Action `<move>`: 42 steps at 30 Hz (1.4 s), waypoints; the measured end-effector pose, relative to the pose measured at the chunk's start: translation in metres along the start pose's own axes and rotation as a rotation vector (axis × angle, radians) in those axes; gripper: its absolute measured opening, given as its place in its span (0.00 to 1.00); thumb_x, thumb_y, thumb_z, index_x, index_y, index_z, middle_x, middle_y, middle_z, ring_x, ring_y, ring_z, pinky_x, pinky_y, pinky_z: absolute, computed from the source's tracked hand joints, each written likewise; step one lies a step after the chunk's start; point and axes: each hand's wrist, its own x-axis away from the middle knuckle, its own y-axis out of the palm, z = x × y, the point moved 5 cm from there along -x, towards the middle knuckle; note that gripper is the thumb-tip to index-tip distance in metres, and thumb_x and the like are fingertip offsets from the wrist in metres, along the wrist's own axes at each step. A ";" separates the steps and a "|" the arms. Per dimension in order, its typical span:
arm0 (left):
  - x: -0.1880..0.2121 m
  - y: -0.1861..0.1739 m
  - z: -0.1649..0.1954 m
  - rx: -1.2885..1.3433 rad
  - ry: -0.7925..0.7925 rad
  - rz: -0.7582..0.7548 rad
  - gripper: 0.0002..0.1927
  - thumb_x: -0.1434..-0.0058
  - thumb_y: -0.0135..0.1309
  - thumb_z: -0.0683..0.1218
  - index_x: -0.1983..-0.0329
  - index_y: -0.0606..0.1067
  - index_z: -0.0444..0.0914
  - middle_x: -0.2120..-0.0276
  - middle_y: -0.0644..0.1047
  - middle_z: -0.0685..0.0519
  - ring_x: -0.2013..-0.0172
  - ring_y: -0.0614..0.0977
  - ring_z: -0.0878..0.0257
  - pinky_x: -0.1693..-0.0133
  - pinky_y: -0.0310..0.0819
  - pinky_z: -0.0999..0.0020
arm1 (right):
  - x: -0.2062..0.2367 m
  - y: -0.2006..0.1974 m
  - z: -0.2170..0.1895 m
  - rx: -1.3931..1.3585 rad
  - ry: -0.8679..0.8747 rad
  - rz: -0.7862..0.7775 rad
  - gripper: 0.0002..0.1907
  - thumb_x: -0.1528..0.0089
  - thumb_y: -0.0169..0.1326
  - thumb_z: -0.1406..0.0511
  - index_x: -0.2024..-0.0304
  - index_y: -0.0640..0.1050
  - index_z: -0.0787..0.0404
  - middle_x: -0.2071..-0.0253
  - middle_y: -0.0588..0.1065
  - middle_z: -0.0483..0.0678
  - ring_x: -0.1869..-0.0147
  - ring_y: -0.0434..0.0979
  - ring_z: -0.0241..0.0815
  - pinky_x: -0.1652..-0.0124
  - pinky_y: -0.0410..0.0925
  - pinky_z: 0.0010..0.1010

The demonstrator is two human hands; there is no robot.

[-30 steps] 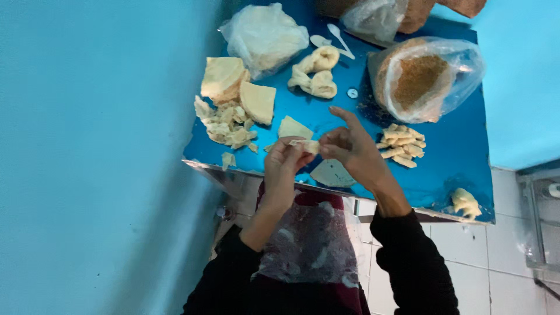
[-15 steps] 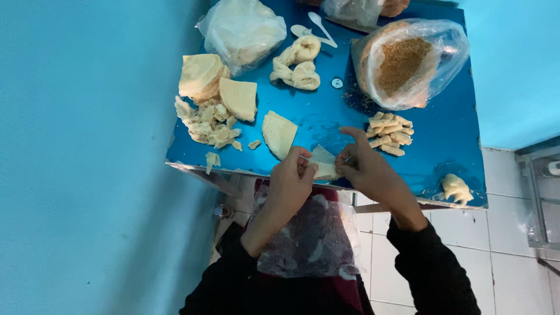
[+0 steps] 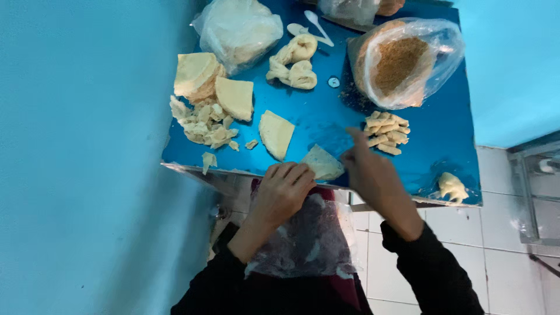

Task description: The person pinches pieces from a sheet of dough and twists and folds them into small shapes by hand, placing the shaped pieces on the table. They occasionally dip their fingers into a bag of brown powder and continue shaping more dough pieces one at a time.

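A thin wedge of dough sheet [image 3: 322, 164] lies at the near edge of the blue table [image 3: 326, 116]. My left hand [image 3: 283, 189] rests on that edge with fingers curled, fingertips touching the sheet's left side; whether it grips anything is hidden. On the sheet's right, my right hand [image 3: 368, 172] is held just above the table with fingers spread and the index finger pointing away. Beyond the right hand sits a small pile of rolled dough pieces [image 3: 386, 133]. Another dough wedge [image 3: 275, 134] lies just beyond the left hand.
An open bag of brown crumbs [image 3: 402, 64] stands at the back right, a bag of dough [image 3: 239, 26] at the back left. Twisted dough [image 3: 294, 64], stacked wedges [image 3: 201, 76], scraps [image 3: 204, 122] and a dough lump [image 3: 452, 186] are about. Blue wall left, tiled floor right.
Both hands came down from pinching a small dough piece together above the table. The left now rests at the near edge; the right has separated and opened.
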 end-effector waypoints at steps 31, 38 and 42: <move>-0.005 0.000 -0.001 0.085 -0.190 0.114 0.08 0.36 0.57 0.45 0.55 0.78 0.40 0.59 0.75 0.50 0.57 0.77 0.50 0.56 0.70 0.52 | -0.148 -0.050 0.078 0.426 -0.103 0.179 0.35 0.35 0.58 0.64 0.37 0.57 0.81 0.71 0.76 0.71 0.65 0.79 0.71 0.64 0.71 0.57; -0.005 0.005 0.001 0.032 -0.165 0.134 0.05 0.35 0.57 0.44 0.58 0.77 0.39 0.60 0.75 0.50 0.58 0.76 0.51 0.56 0.70 0.53 | -0.155 -0.045 0.072 0.485 -0.136 0.076 0.32 0.35 0.54 0.67 0.35 0.59 0.79 0.69 0.77 0.69 0.63 0.81 0.67 0.62 0.73 0.54; -0.001 0.005 -0.004 -0.049 -0.212 0.085 0.04 0.34 0.56 0.42 0.58 0.76 0.39 0.60 0.75 0.50 0.58 0.77 0.51 0.57 0.70 0.53 | -0.158 -0.041 0.076 0.639 -0.074 0.060 0.35 0.36 0.56 0.67 0.33 0.58 0.80 0.70 0.78 0.67 0.65 0.82 0.66 0.63 0.73 0.54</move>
